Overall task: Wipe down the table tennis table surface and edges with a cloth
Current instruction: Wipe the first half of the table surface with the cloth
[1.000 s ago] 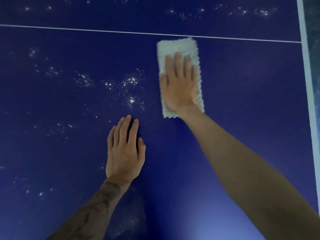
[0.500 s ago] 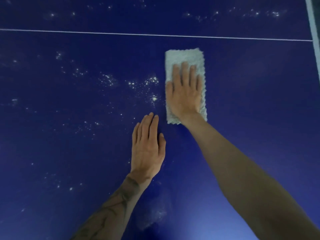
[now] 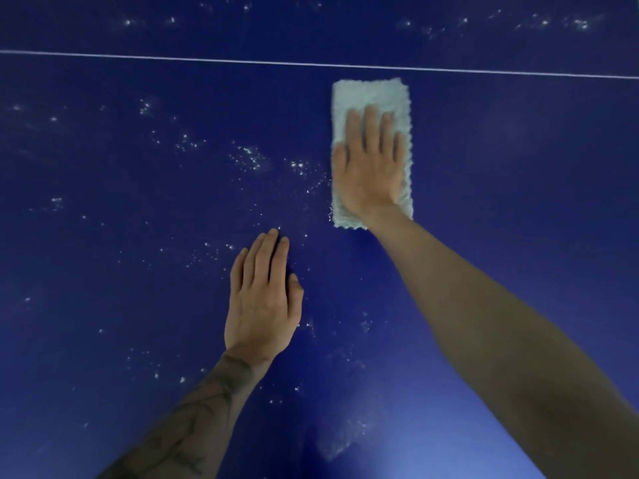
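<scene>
Dark blue surface [image 3: 518,209] fills the whole view; we look straight down on it. Far left through left of centre: we note white specks [image 3: 249,160] scattered in loose clusters, thickest in a band running toward the middle. More are sprinkled along the far strip beyond the thin white line [image 3: 207,60] that crosses the surface from left to right. Left of centre, near side: a tattooed forearm [image 3: 193,420] comes up from the near edge of the view to the left hand [image 3: 262,299]. That hand lies palm down and flat on the bare surface, fingers straight and close together, thumb tucked alongside, holding nothing. Specks lie around its fingertips and beside the wrist. Just right of that, close to the near edge, we log a pale smeared patch [image 3: 340,444] of the same white stuff. Right of centre, farther off: the cloth [image 3: 368,95], pale and folded into a long rectangle with a scalloped edge, lies flat on the surface. Its far end sits just short of the white line, and its long left side meets the nearest specks. The right hand [image 3: 371,167] presses down on it, palm flat, fingers straight and slightly spread, covering most of the cloth's near part. Its bare forearm [image 3: 484,323] stretches back to the near right corner. Right of the cloth, the surface reads to us as even blue.
</scene>
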A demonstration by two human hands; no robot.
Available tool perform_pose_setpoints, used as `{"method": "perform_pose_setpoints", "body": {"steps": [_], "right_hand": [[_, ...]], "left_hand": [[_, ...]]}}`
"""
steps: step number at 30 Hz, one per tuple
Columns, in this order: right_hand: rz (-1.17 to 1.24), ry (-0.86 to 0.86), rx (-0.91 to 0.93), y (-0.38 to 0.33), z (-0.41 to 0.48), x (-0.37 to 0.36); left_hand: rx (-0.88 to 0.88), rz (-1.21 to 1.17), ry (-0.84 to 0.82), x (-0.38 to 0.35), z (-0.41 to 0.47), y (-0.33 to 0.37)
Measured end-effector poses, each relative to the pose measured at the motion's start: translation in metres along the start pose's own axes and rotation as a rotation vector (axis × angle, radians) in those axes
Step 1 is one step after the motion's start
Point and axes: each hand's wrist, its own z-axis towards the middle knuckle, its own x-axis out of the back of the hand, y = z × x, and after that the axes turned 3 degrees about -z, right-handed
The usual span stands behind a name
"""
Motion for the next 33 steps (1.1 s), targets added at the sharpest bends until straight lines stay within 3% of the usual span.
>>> {"method": "perform_pose_setpoints", "body": {"steps": [4, 6, 10, 14, 16, 18, 21, 25, 29, 31, 33], "right_hand": [[-0.107, -0.023, 0.386, -0.029, -0.054, -0.013], [-0.126, -0.04, 0.472, -0.01, -0.071, -0.015], [-0.105, -0.033, 0.228, 0.026, -0.043, -0.001], [-0.021, 0.01, -0.005, -0.008, -0.003, 0.0], [0.001, -0.011, 0.065, -0.034, -0.009, -0.006], [-0.071, -0.018, 0.28, -0.047, -0.04, -0.015], [-0.138, -0.036, 0.498, -0.02, -0.083, -0.021], [-0.125, -0.033, 0.24, 0.038, -0.068, -0.005], [-0.036, 0.01, -0.019, 0.023, -0.016, 0.004], [-0.004, 0.0, 0.004, -0.003, -0.015, -0.001], [-0.053, -0.003, 0.172, -0.02, -0.044, -0.011]], "left_hand": [[-0.01, -0.002, 0.015, 0.002, 0.001, 0.001], [-0.008, 0.003, 0.014, 0.003, 0.001, 0.002], [0.002, 0.008, -0.004, 0.004, 0.002, 0.001], [-0.007, 0.005, 0.001, 0.003, 0.001, 0.002], [-0.014, 0.007, 0.009, 0.004, 0.002, 0.002], [-0.019, 0.005, 0.013, 0.003, 0.001, 0.002], [-0.013, 0.004, 0.01, 0.004, 0.001, 0.001], [0.0, 0.0, 0.002, 0.004, 0.001, 0.002], [-0.007, -0.003, 0.016, 0.003, 0.001, 0.002], [-0.014, 0.0, 0.028, 0.002, 0.001, 0.001], [-0.016, -0.006, 0.039, 0.002, 0.001, 0.002]]}}
